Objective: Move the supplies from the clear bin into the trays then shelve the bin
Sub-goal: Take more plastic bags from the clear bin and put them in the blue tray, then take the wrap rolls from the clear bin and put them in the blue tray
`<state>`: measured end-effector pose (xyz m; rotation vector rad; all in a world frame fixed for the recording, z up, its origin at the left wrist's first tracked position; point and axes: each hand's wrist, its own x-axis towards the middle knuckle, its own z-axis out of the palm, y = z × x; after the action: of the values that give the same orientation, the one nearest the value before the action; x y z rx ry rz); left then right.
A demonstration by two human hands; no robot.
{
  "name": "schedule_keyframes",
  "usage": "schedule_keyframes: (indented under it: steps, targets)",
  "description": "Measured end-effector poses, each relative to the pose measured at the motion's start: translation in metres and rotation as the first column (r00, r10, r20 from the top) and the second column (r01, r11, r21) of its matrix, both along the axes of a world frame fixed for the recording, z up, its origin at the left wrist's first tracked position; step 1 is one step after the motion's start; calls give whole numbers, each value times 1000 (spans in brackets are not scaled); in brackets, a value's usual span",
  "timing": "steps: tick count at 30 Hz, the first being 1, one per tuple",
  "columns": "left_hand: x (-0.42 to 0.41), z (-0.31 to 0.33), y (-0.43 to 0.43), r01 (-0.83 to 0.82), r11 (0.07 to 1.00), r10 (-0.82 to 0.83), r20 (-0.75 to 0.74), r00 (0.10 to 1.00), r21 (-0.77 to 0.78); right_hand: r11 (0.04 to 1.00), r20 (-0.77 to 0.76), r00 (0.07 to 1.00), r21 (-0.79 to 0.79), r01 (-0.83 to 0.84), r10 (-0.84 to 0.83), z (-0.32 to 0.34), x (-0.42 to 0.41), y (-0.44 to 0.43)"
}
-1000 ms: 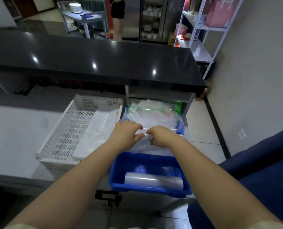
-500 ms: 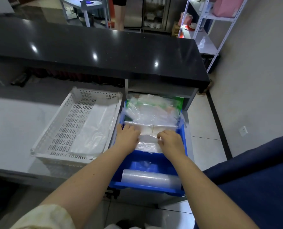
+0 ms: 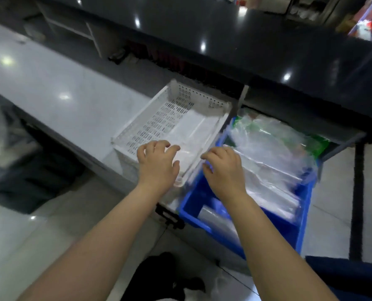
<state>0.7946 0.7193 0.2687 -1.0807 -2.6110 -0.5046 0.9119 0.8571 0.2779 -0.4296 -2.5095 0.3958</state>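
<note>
A white perforated tray (image 3: 137, 124) stands on the grey counter with a flat clear plastic sheet (image 3: 193, 135) lying in it. To its right a blue tray (image 3: 302, 222) holds stacked packs of clear plastic bags (image 3: 272, 157) and a clear roll (image 3: 215, 220) at its near end. My left hand (image 3: 156, 164) hovers over the white tray's near right corner, fingers spread, holding nothing. Over the blue tray's left rim my right hand (image 3: 224, 168) is also spread and empty. No clear bin is in view.
A long black countertop (image 3: 224, 35) runs across the back above the trays. The grey counter (image 3: 61, 92) stretches away to the left. A dark bin with plastic bags (image 3: 9, 153) sits low at the left. A blue seat edge (image 3: 354, 276) shows at the lower right.
Both hands have let go of the bag packs in the blue tray and shifted left, fingers now spread. The camera has swung left and down.
</note>
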Motion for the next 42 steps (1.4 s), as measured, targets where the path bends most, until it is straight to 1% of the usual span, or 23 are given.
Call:
schedule_keyframes:
  steps: [2,4,9,12,16,20,23,26,28,31,33,36,39,42]
  targets:
    - [-16,2,-40,-106,994,106,32,994,-5,997,-2,997,-2,-80,80,2,-25,-32]
    - [-32,5,-80,-201,980,201,53,978,-2,987,29,987,-8,-160,160,5,-52,-70]
    - [-83,7,-198,-404,914,404,31,914,16,919,37,920,44,-393,391,9,-133,-176]
    - [-130,4,-285,-491,871,490,65,869,0,886,102,889,86,-455,447,8,-190,-250]
    - [-201,5,-403,-584,812,582,99,807,-17,858,159,859,94,-504,487,9,-267,-350]
    - [-256,0,-484,-662,749,658,104,746,7,802,233,799,108,-588,554,9,-334,-432]
    - [-280,-12,-517,-685,728,677,174,715,-17,759,305,740,77,-647,600,2,-369,-477]
    - [-304,-26,-535,-705,709,686,252,682,-24,794,313,765,54,-606,563,-7,-404,-499]
    - [-327,-35,-543,-715,698,699,251,670,-33,797,332,763,50,-602,555,-11,-437,-505]
    - [-368,-47,-549,-731,680,721,237,651,-60,760,336,732,67,-646,593,-17,-492,-508]
    - [-400,-53,-553,-753,653,744,251,619,-81,740,338,715,75,-669,612,-23,-532,-510]
    - [-444,-63,-559,-784,606,787,242,567,-134,696,378,665,72,-714,643,-34,-590,-516]
    - [-482,-70,-561,-810,557,823,254,508,-184,632,447,581,43,-773,680,-42,-642,-518]
    - [-521,-73,-570,-841,504,854,262,450,-198,592,459,524,-4,-806,717,-50,-697,-521]
